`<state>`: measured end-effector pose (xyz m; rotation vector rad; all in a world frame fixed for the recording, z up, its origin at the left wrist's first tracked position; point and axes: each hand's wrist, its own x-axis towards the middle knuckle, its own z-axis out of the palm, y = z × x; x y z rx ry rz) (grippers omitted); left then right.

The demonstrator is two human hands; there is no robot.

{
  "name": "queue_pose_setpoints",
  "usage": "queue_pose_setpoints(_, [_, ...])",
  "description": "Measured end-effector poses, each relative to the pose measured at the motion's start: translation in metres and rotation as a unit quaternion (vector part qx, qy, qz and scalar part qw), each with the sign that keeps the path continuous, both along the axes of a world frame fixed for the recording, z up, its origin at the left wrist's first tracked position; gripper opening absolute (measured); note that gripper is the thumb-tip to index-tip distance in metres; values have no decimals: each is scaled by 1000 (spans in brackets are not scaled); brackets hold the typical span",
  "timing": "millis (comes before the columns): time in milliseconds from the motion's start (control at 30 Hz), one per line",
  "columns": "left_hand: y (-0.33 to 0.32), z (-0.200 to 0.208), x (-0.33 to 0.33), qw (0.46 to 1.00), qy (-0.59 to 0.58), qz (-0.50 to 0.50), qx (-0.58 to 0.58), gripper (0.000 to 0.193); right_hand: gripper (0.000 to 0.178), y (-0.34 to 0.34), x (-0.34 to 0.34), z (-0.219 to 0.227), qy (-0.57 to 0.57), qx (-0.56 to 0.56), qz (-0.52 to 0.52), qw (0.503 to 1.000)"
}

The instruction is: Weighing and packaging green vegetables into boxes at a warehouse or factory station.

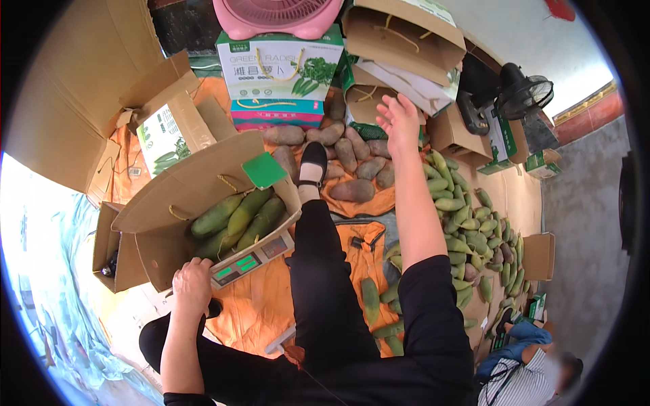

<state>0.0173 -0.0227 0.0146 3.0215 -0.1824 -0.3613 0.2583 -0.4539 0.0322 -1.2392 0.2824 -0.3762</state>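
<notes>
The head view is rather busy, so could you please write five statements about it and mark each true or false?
1. The right hand is open. True.
2. The left hand is beside the scale. True.
3. The carton by the left hand is empty. False: it holds green radishes.
4. The pink fan stands on a box. True.
5. The black fan is left of the pink fan. False: it is to the right.

From the wearer's head, the left fisheye camera looks steeply down over black trousers [325, 291], with left hand [192, 287] and right hand [401, 125] near.
</notes>
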Motion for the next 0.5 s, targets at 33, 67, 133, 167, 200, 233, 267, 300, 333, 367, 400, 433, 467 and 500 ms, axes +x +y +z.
queue_pose_setpoints(33, [0,-1,0,1000,5,-3,-1,10,60,-2,-8,-8,5,-1,-3,1000])
queue_pose_setpoints(67, [-1,0,0,1000,5,-7,-8,10,61,-3,-16,-14,37,-11,-9,999])
queue_pose_setpoints(133, [-2,8,-2,1000,7,-4,-7,9,57,-6,-19,-24,86,-12,-23,996])
queue_pose_setpoints(167, [-2,12,-3,1000,12,9,-13,11,57,-8,-20,-28,91,-8,-20,996])
queue_pose_setpoints(200, [-3,11,-2,999,17,17,-24,12,56,-15,-23,-28,89,-17,-28,995])
queue_pose_setpoints(233, [-4,10,-2,999,24,14,-25,12,54,-20,-28,-31,89,-26,-34,995])
queue_pose_setpoints(267, [-4,8,-3,999,20,16,-27,12,49,-24,-33,-36,90,-25,-28,995])
queue_pose_setpoints(300, [-3,7,-3,999,16,17,-28,11,49,-25,-40,-43,99,-24,-31,994])
queue_pose_setpoints(333, [-2,7,-2,999,17,11,-26,12,45,-27,-48,-51,111,-37,-10,993])
queue_pose_setpoints(367, [-4,5,-3,999,30,6,-25,12,42,-30,-59,-63,126,-49,9,991])
queue_pose_setpoints(400, [-4,7,-4,999,24,8,-29,13,34,-26,-74,-79,136,-72,5,988])
queue_pose_setpoints(433, [-4,8,-4,999,18,9,-33,13,34,-24,-88,-93,148,-67,3,987])
queue_pose_setpoints(467, [-4,8,0,999,35,6,-23,15,33,-23,-102,-107,190,-117,24,974])
queue_pose_setpoints(500, [-5,4,0,1000,29,-2,4,14,32,-23,-124,-123,240,-165,43,956])
